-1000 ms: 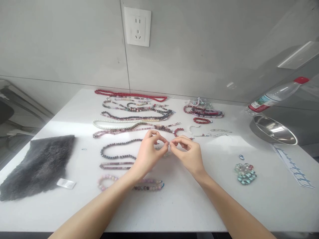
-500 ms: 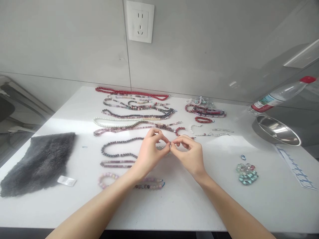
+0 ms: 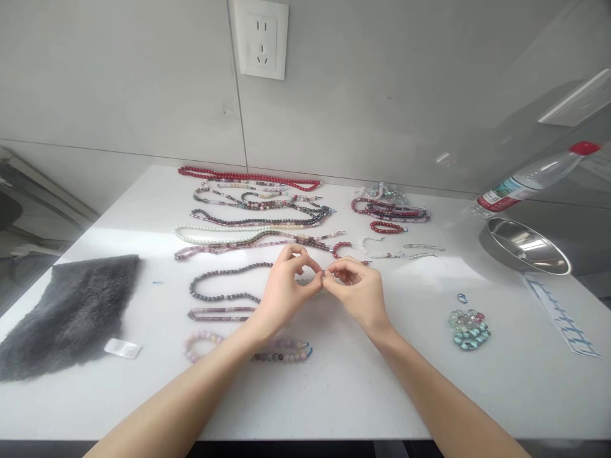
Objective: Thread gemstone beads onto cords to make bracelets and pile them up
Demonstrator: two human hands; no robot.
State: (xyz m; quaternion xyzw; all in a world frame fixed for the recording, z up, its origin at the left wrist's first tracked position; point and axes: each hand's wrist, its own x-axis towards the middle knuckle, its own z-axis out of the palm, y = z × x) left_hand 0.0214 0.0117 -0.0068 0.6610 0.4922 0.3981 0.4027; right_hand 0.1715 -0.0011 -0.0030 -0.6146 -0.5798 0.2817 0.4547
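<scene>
Locate the tiny, dark, bead-like piece (image 3: 323,274) at the centre of the frame, over the flat white worktop (image 3: 363,394). Your left hand (image 3: 289,286) and right hand (image 3: 360,292) meet at it, the fingers of each pinched narrow on it; its material cannot be told at this size. Treat it as light, probably hard and smooth, hence prone to slip. Hold opposite edges between thumb and forefinger tips, with light pressure. A loop of round, dark beads (image 3: 224,297) lies left of centre.

Far strand (image 3: 217,174): red | pearl strand (image 3: 210,229): off-white | looped strand (image 3: 193,284): blackish | bead cluster (image 3: 471,338): turquoise, dark-mottled | fur (image 3: 76,312): charcoal
</scene>
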